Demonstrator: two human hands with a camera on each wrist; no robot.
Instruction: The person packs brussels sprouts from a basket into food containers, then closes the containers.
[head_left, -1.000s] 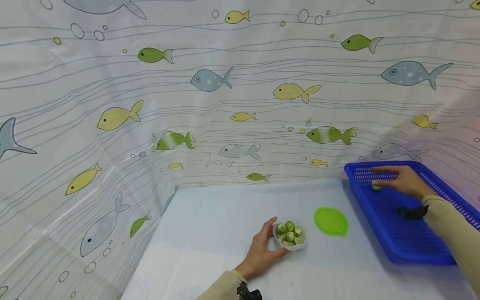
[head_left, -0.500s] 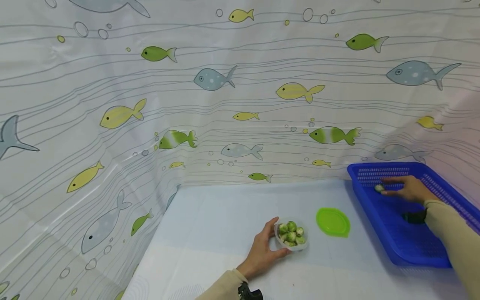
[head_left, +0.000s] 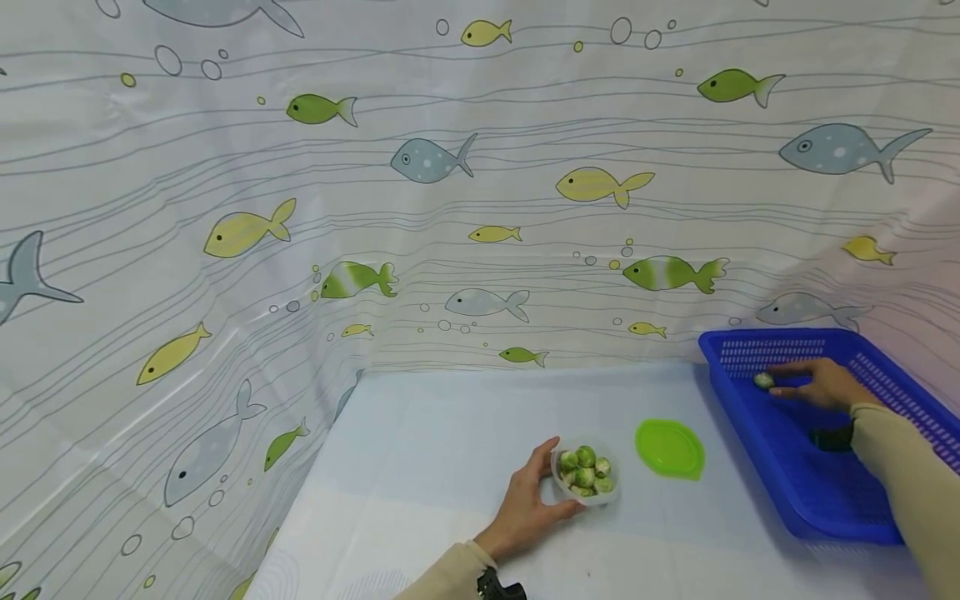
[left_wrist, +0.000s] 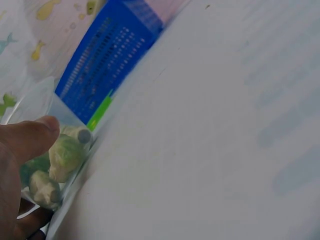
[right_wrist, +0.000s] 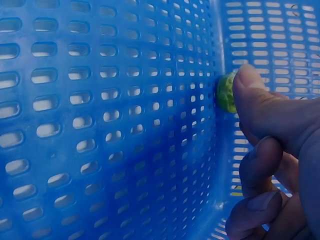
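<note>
My left hand (head_left: 525,508) grips a small clear plastic container (head_left: 553,467) from its left side, thumb at the near side and fingers at the far side. Several Brussels sprouts (head_left: 585,475) fill it; they also show through its wall in the left wrist view, beside my thumb (left_wrist: 47,127). My right hand (head_left: 828,385) reaches down into a blue perforated basket (head_left: 750,450). Its thumb and index finger pinch a single Brussels sprout (head_left: 763,381) near the basket's far left corner. In the right wrist view the thumb partly covers this sprout (right_wrist: 226,93), while the other fingers curl below.
A bright green lid (head_left: 670,448) lies flat on the white table (head_left: 450,417) between the container and the basket. Fish-patterned sheeting (head_left: 420,250) rises behind and on the left. A dark object (head_left: 832,437) shows under my right wrist.
My right hand has lowered and drawn back a little to the right, its fingertips closing at the sprout in the basket. The left hand keeps its grip on the container.
</note>
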